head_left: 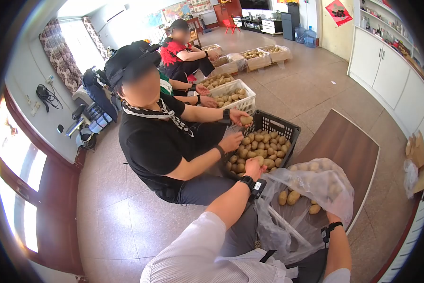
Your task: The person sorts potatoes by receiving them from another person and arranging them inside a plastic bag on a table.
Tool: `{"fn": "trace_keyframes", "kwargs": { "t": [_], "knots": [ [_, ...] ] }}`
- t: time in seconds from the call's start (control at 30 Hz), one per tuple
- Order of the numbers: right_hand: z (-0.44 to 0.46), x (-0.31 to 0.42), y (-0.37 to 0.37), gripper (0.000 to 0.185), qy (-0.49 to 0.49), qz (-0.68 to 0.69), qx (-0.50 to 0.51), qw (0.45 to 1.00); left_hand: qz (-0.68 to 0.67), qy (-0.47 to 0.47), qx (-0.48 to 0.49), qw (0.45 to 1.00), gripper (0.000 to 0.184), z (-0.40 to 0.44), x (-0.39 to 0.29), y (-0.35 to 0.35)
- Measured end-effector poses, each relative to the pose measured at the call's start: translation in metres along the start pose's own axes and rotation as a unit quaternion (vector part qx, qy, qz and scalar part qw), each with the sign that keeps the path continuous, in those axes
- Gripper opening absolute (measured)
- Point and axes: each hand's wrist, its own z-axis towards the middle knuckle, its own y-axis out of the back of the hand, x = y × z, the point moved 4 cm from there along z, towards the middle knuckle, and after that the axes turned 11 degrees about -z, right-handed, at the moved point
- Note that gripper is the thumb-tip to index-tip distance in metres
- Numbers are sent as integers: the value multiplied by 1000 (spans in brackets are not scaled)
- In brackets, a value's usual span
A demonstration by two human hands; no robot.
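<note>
Fingers of the left hand [255,169] curled around a potato [258,161]; right hand [333,210] behind the cloudy bag [280,178], grip unclear.

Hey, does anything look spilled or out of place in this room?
Only a small pale scrap stands out: it lies by itself on the tiled floor, away from the crates. It's too small to identify. I see no potatoes spilled on the floor.

Bare board [337,137] beyond plastic bag [293,178], black crate [280,124] by left hand [256,166]
</note>
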Motion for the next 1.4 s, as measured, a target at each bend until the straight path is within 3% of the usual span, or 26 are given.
{"fn": "trace_keyframes", "kwargs": {
  "t": [0.13,0.33,0.47,0.53,0.73,0.77,0.83,0.93,1.07,1.13,1.17,1.23,1.4],
  "knots": [
    [6,6,21,72,-6,8,50,999,3,-15,-40,999,38,-10,-3,-4],
    [31,27,64,77,-22,18,142,989,29,-14,-22,999,43,12,2,7],
    [43,3,19,88,-10,15,118,993,39,-30,-19,999,47,16,5,10],
    [42,-25,-40,82,18,-20,32,999,16,-43,-38,998,50,14,8,11],
    [-4,-15,-60,73,-4,-60,-112,992,115,-44,-64,990,50,-35,-13,-24],
    [-9,-13,-57,73,-4,-61,-112,992,115,-44,-63,990,50,-37,-13,-25],
    [-20,-14,-65,70,-75,4,59,995,117,-54,-47,991,47,-43,-13,-28],
    [-35,2,-49,58,-57,7,0,998,160,-65,-20,985,46,-21,-5,-19],
    [-43,18,-33,59,-36,26,27,999,183,-78,-44,979,44,-36,-6,-30],
    [-56,19,-40,57,7,13,-57,998,196,-97,-24,976,42,-32,-4,-29],
    [-61,19,-38,57,3,8,-49,999,199,-87,-27,976,42,-37,-6,-31],
    [-65,30,-28,56,-18,19,70,997,211,-103,2,972,41,-54,-11,-33],
    [-79,41,-32,50,32,-19,19,999,219,-115,14,969,41,-55,-13,-32]
  ]
}}
